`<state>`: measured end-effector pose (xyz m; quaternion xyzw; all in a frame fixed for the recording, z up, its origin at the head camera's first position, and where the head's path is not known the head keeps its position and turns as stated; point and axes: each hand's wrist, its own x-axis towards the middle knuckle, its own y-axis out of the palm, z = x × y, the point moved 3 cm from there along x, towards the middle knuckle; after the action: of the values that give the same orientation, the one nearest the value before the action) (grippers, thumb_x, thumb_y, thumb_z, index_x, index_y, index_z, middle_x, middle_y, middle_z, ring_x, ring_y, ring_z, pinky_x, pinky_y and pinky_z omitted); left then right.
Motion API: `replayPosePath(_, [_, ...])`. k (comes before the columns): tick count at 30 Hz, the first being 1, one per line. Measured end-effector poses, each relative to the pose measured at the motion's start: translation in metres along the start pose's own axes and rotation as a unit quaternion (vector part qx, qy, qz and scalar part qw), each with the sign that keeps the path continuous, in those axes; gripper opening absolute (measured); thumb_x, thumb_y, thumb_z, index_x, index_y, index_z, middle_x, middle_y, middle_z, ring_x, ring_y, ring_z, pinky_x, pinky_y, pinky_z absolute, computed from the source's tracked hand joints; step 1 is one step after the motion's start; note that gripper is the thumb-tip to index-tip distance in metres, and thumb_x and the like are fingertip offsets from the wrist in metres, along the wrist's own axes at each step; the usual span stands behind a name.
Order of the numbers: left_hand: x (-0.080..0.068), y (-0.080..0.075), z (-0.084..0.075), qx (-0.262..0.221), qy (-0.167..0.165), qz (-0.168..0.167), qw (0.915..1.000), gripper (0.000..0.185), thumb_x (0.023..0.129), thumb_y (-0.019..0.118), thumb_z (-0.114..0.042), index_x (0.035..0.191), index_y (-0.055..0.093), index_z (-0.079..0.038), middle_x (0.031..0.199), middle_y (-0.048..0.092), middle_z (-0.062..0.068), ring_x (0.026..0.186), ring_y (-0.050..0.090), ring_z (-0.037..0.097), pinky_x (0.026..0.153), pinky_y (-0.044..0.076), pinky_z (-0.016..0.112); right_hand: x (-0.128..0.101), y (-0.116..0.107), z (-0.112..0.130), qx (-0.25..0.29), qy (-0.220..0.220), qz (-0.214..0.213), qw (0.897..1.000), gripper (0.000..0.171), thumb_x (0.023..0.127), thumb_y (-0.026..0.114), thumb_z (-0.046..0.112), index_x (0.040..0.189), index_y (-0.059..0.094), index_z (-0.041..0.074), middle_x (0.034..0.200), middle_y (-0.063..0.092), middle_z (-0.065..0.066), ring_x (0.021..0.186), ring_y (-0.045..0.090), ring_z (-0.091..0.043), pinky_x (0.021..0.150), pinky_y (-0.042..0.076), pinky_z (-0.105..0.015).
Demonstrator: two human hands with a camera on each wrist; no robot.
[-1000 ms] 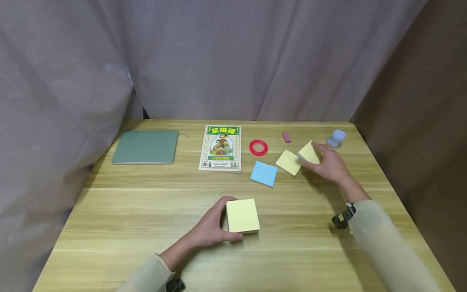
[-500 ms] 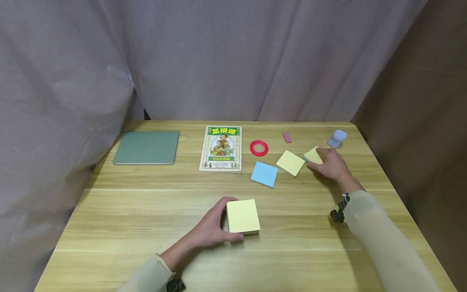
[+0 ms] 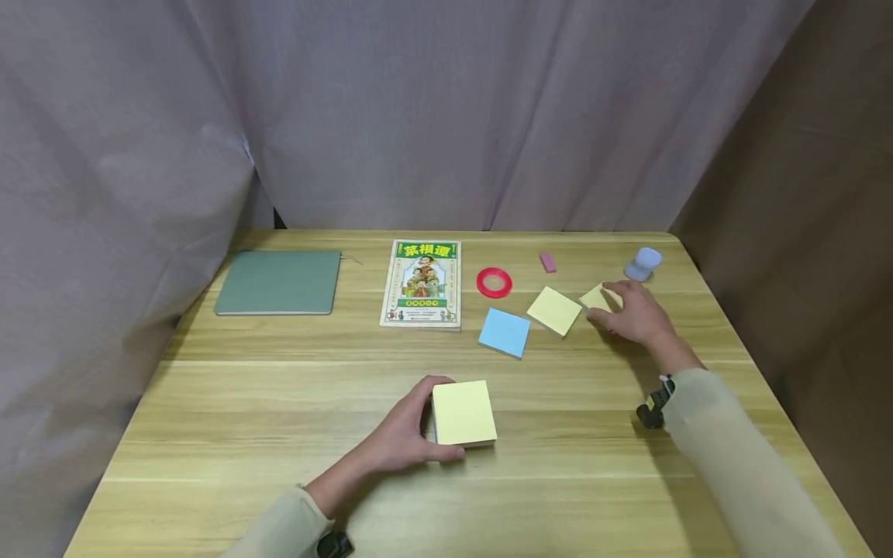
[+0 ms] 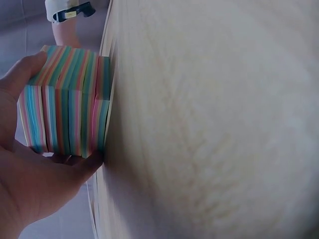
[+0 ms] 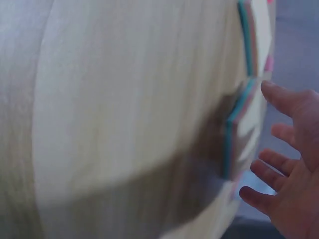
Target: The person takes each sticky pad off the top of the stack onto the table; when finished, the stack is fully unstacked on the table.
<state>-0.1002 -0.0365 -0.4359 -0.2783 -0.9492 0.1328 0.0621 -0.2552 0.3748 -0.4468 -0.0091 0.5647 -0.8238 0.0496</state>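
Observation:
My left hand (image 3: 410,432) grips the left side of a thick block of sticky notes (image 3: 463,412) with a yellow top, near the table's front middle. In the left wrist view the block (image 4: 65,99) shows striped multi-coloured sides, with my thumb and fingers (image 4: 30,184) curled round it. My right hand (image 3: 633,314) lies at the right rear with straight fingers touching a thin yellow pad (image 3: 597,297), which it partly hides. In the right wrist view the spread fingers (image 5: 286,154) hover at the pad's teal and pink edge (image 5: 234,134).
A yellow pad (image 3: 554,310) and a blue pad (image 3: 505,332) lie left of my right hand. Behind them are a red tape ring (image 3: 494,282), a pink eraser (image 3: 548,262) and a pale blue object (image 3: 643,263). A book (image 3: 422,282) and a green notebook (image 3: 281,281) lie further left. Curtains surround the table.
My right hand has slid the thin yellow pad to the right, away from the other yellow pad, and now rests on it. The left hand has stayed still.

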Motion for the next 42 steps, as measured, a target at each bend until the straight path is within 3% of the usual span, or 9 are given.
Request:
replayPosePath(4, [0.002, 0.002, 0.014, 0.009, -0.002, -0.005, 0.9999, 0.082, 0.065, 0.09, -0.008, 0.134, 0.045, -0.008, 0.122, 0.056, 0.002, 0.109, 0.051, 0.021, 0.101, 0.038, 0.051, -0.008, -0.009, 0.03, -0.004, -0.045, -0.015, 0.999, 0.07, 0.091, 0.067, 0.041, 0.141, 0.045, -0.003, 0.142, 0.036, -0.033, 0.129, 0.033, -0.053, 0.1, 0.029, -0.069])
replayPosePath(8, [0.004, 0.005, 0.037, 0.025, 0.006, -0.005, 0.9997, 0.086, 0.064, 0.093, -0.02, 0.135, 0.044, -0.019, 0.122, 0.055, -0.008, 0.11, 0.051, 0.014, 0.102, 0.039, 0.044, -0.023, -0.012, 0.078, 0.009, -0.116, -0.005, 0.993, 0.065, 0.09, 0.07, 0.036, 0.14, 0.05, 0.0, 0.141, 0.041, -0.027, 0.129, 0.037, -0.047, 0.1, 0.033, -0.065])
replayPosePath(11, [0.005, 0.005, 0.039, 0.029, 0.005, -0.001, 0.9996, 0.088, 0.064, 0.094, -0.023, 0.136, 0.043, -0.02, 0.123, 0.054, -0.009, 0.111, 0.05, 0.013, 0.102, 0.038, 0.042, -0.04, -0.008, 0.119, 0.012, -0.172, 0.019, 0.985, 0.063, 0.089, 0.073, 0.034, 0.14, 0.052, 0.004, 0.143, 0.042, -0.022, 0.13, 0.039, -0.042, 0.1, 0.037, -0.061])
replayPosePath(16, [0.006, 0.005, 0.045, 0.04, 0.0, 0.003, 0.9992, 0.09, 0.063, 0.094, -0.021, 0.136, 0.042, -0.022, 0.124, 0.054, -0.009, 0.111, 0.051, 0.013, 0.101, 0.039, 0.039, -0.077, 0.006, 0.184, 0.013, -0.259, 0.069, 0.963, 0.067, 0.088, 0.071, 0.045, 0.145, 0.049, 0.018, 0.149, 0.041, -0.011, 0.135, 0.038, -0.031, 0.104, 0.036, -0.055])
replayPosePath(20, [0.005, 0.004, 0.046, 0.046, 0.002, 0.006, 0.9989, 0.091, 0.063, 0.093, -0.022, 0.138, 0.041, -0.024, 0.123, 0.053, -0.009, 0.108, 0.051, 0.013, 0.097, 0.042, 0.04, -0.103, 0.026, 0.217, 0.013, -0.323, 0.112, 0.94, 0.073, 0.086, 0.069, 0.055, 0.149, 0.043, 0.027, 0.153, 0.036, -0.003, 0.138, 0.034, -0.023, 0.107, 0.034, -0.05])
replayPosePath(24, [0.005, 0.004, 0.046, 0.045, 0.001, 0.01, 0.9989, 0.091, 0.064, 0.093, -0.021, 0.138, 0.041, -0.027, 0.121, 0.053, -0.009, 0.105, 0.052, 0.014, 0.094, 0.044, 0.043, -0.119, 0.045, 0.232, 0.012, -0.356, 0.133, 0.925, 0.082, 0.082, 0.071, 0.057, 0.151, 0.039, 0.026, 0.155, 0.033, -0.003, 0.139, 0.032, -0.021, 0.109, 0.032, -0.047])
replayPosePath(31, [0.004, 0.004, 0.045, 0.048, 0.006, 0.007, 0.9988, 0.09, 0.064, 0.093, -0.022, 0.137, 0.042, -0.026, 0.125, 0.053, -0.009, 0.106, 0.051, 0.014, 0.094, 0.044, 0.043, -0.126, 0.059, 0.239, -0.005, -0.369, 0.134, 0.92, 0.087, 0.08, 0.078, 0.047, 0.151, 0.038, 0.018, 0.148, 0.041, -0.006, 0.135, 0.037, -0.021, 0.109, 0.034, -0.044])
replayPosePath(36, [0.004, 0.005, 0.047, 0.056, 0.006, 0.004, 0.9984, 0.089, 0.064, 0.093, -0.023, 0.137, 0.042, -0.025, 0.125, 0.053, -0.008, 0.106, 0.052, 0.014, 0.094, 0.044, 0.042, -0.125, 0.061, 0.242, -0.005, -0.367, 0.125, 0.922, 0.085, 0.078, 0.08, 0.045, 0.149, 0.042, 0.017, 0.144, 0.044, 0.0, 0.131, 0.041, -0.015, 0.104, 0.04, -0.039])
replayPosePath(42, [0.004, 0.005, 0.046, 0.055, 0.005, 0.005, 0.9985, 0.088, 0.064, 0.093, -0.021, 0.137, 0.042, -0.022, 0.123, 0.054, -0.007, 0.106, 0.052, 0.014, 0.095, 0.043, 0.041, -0.125, 0.055, 0.241, -0.002, -0.343, 0.106, 0.933, 0.08, 0.077, 0.08, 0.046, 0.145, 0.049, 0.018, 0.138, 0.048, 0.003, 0.123, 0.045, -0.012, 0.095, 0.046, -0.037])
